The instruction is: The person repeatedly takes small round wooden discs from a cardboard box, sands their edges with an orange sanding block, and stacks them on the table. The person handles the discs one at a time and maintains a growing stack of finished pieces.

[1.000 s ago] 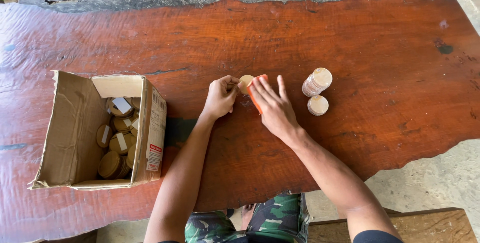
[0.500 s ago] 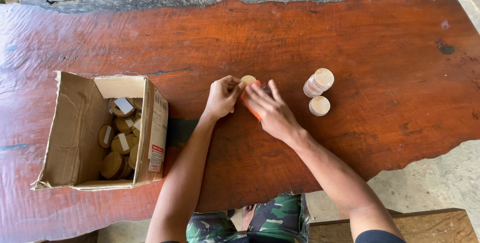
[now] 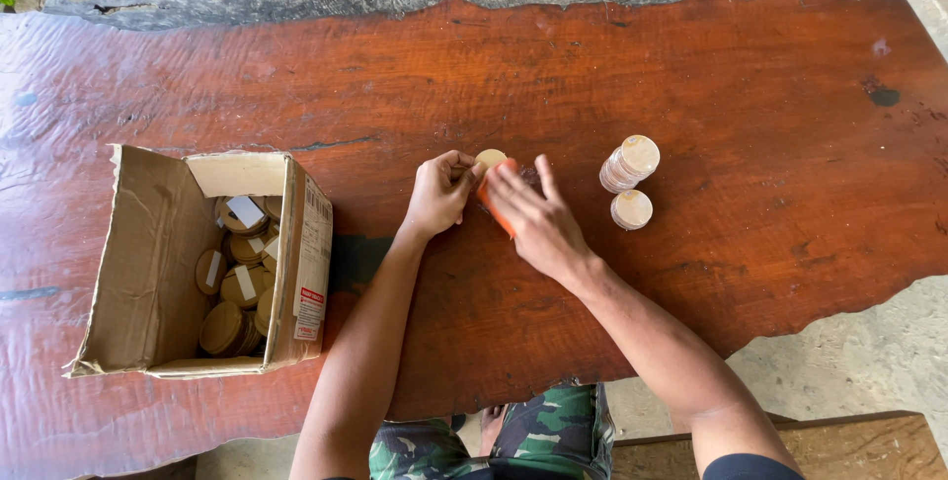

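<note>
Pale round wooden disc (image 3: 491,158) pinched upright; orange block (image 3: 497,205) beneath, mid-table.

An open brown cardboard box (image 3: 188,263) stands at the left of the worktop (image 3: 691,75). Its right wall carries a white label with red parts (image 3: 312,273). Small white labels (image 3: 244,209) lie on the round discs (image 3: 232,287) inside.

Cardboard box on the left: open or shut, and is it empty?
Open and not empty. The cardboard box has its flaps spread apart, and round wooden discs, some bearing white labels, lie piled inside.
</note>
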